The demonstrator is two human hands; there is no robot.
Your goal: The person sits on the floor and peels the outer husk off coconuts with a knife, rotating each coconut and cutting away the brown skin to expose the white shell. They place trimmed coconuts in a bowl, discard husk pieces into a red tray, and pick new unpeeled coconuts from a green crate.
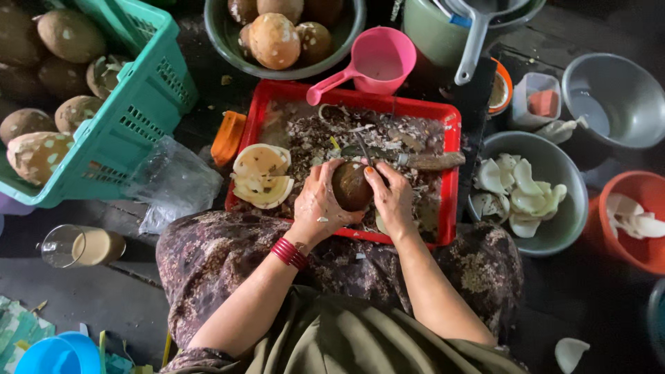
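Over the near edge of the red tray (450, 125), both hands wrap a brown coconut (350, 185): the left hand (317, 202) cups it with fingers curled tight, and the right hand (393, 197) presses against its other side. The tray holds brown husk scraps, a knife (415, 161) and pale shell halves (260, 176). Left of the tray, a green basket (131, 118) holds whole coconuts. Beyond it, a green bowl (228, 41) holds peeled ones, beside a pink scoop (377, 66). Right of it, a grey bowl (554, 228) and an orange bowl (623, 194) hold white coconut pieces.
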